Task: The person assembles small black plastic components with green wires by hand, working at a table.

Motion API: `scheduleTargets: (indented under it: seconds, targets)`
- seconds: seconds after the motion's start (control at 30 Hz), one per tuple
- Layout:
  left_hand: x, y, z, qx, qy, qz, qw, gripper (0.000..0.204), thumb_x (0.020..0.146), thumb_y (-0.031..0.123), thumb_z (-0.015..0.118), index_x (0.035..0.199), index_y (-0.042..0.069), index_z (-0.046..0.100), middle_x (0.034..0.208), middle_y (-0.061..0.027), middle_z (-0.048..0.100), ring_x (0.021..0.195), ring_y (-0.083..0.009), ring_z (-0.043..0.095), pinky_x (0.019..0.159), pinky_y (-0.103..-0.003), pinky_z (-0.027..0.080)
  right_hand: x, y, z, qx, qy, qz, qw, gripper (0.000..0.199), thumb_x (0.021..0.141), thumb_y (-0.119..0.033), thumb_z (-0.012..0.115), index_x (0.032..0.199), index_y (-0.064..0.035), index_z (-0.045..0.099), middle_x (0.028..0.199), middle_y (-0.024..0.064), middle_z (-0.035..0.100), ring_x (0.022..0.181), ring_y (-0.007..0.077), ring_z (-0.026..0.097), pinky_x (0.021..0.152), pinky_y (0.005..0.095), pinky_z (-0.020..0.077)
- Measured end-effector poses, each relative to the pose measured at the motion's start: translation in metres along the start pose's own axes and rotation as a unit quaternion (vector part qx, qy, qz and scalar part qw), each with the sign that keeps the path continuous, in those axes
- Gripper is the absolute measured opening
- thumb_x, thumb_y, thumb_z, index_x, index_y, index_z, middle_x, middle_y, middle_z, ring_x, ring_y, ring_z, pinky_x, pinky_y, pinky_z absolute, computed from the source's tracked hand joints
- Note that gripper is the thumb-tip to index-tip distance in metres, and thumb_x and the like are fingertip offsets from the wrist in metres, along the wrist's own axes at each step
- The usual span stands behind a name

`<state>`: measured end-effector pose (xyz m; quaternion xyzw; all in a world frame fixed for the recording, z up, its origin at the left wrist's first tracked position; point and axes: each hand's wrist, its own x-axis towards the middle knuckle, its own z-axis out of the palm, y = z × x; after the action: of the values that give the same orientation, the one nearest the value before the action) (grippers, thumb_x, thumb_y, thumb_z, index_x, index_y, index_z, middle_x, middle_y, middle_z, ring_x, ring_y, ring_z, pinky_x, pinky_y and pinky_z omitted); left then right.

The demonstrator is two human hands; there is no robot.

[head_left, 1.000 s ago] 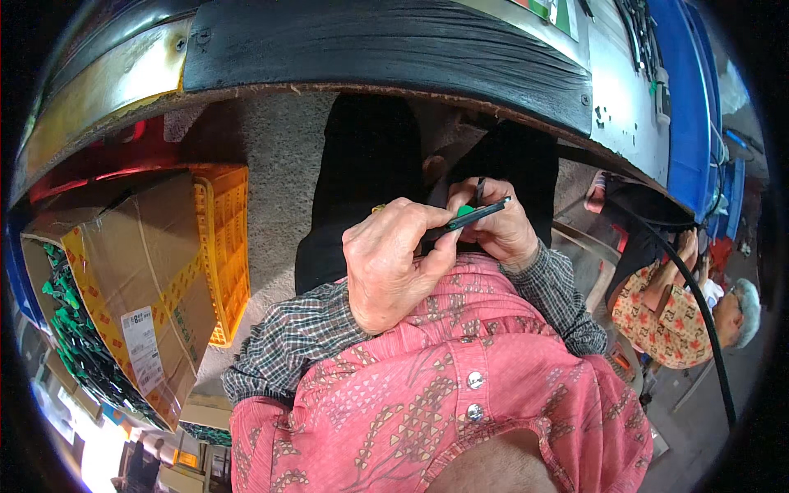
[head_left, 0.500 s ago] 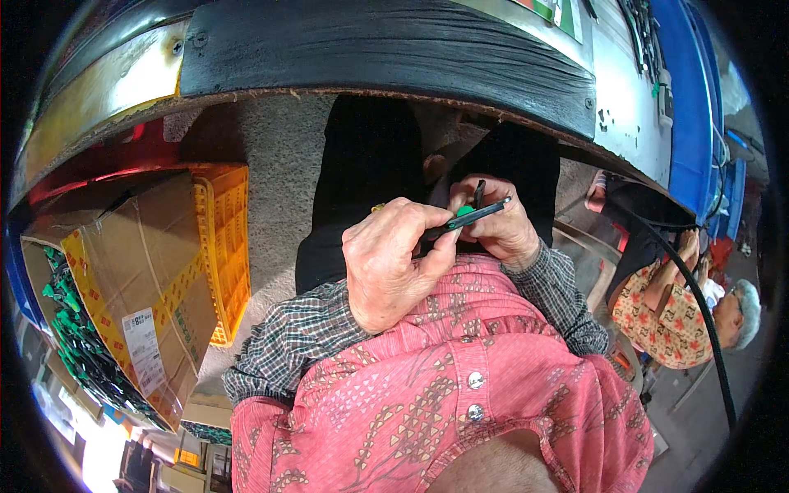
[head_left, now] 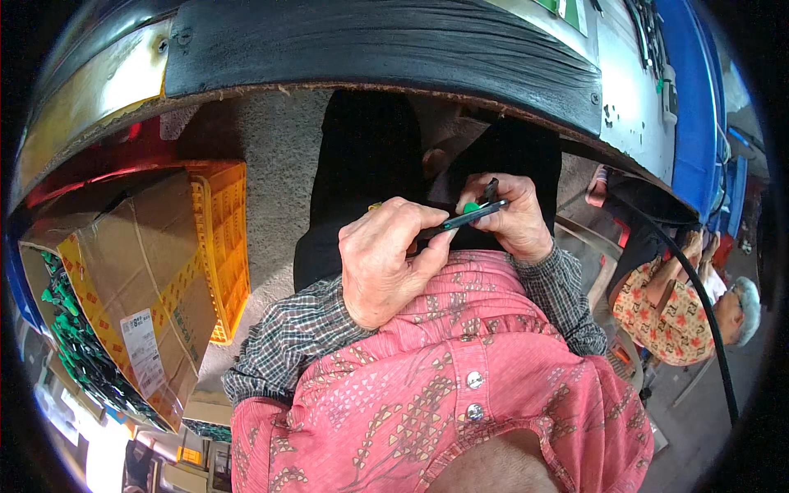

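Observation:
In front of my lap, my left hand pinches a slim black bar-shaped piece between thumb and fingers. The bar slants up toward my right hand, whose fingers are closed round a small black part. A bright green bit shows between the hands, right against the bar. Whether the bar and the small part are joined cannot be seen, and my right fingers hide part of them.
The dark bench edge runs across the top. At left stand a cardboard box of black and green pieces and an orange crate. A blue bin is at upper right. Beyond a black cable sits another person.
My right hand has shifted slightly right, and the small black part in it has turned. My left hand keeps its pinch on the bar, almost in place.

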<state>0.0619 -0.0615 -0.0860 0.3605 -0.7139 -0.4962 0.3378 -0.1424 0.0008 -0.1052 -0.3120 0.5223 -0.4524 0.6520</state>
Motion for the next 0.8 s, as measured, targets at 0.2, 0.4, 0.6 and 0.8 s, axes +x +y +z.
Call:
scheduleTargets:
  seconds: [0.2, 0.4, 0.6, 0.8]
  targets:
    - [0.0, -0.002, 0.001, -0.011, 0.001, -0.009, 1.0, 0.02, 0.07, 0.001, 0.076, 0.086, 0.003, 0.065, 0.075, -0.0078, 0.064, 0.06, -0.0156, 0.062, 0.05, -0.025, 0.047, 0.0, -0.003, -0.003, -0.051, 0.002, -0.017, 0.999, 0.025, 0.071, -0.008, 0.08, 0.092, -0.0015, 0.068, 0.088, 0.0028, 0.067, 0.078, 0.0082, 0.059, 0.072, 0.0222, 0.0482]
    - [-0.001, -0.006, 0.002, -0.007, 0.004, 0.001, 1.0, 0.02, 0.07, 0.001, 0.076, 0.086, 0.003, 0.064, 0.075, -0.0076, 0.064, 0.06, -0.0161, 0.061, 0.05, -0.025, 0.046, -0.001, -0.001, -0.002, -0.045, 0.013, -0.005, 0.999, 0.026, 0.071, -0.006, 0.08, 0.094, -0.0011, 0.067, 0.088, 0.0029, 0.067, 0.078, 0.0083, 0.06, 0.071, 0.0223, 0.0498]
    - [0.0, -0.006, -0.001, -0.013, -0.009, -0.008, 1.0, 0.021, 0.07, 0.001, 0.076, 0.087, 0.003, 0.064, 0.076, -0.0074, 0.064, 0.061, -0.0156, 0.061, 0.052, -0.026, 0.048, 0.0, 0.0, -0.001, -0.047, 0.022, 0.0, 0.999, 0.026, 0.071, -0.007, 0.079, 0.094, -0.001, 0.067, 0.086, 0.0026, 0.067, 0.076, 0.0081, 0.06, 0.069, 0.0219, 0.0498]
    - [0.004, 0.0, -0.004, -0.027, -0.032, -0.034, 0.999, 0.031, 0.07, 0.001, 0.076, 0.099, 0.002, 0.064, 0.085, -0.0093, 0.065, 0.071, -0.0156, 0.064, 0.062, -0.026, 0.052, -0.002, -0.014, 0.005, -0.13, 0.032, 0.005, 0.991, 0.025, 0.072, -0.004, 0.077, 0.095, -0.0012, 0.068, 0.085, 0.0008, 0.067, 0.075, 0.005, 0.058, 0.066, 0.0202, 0.0475]
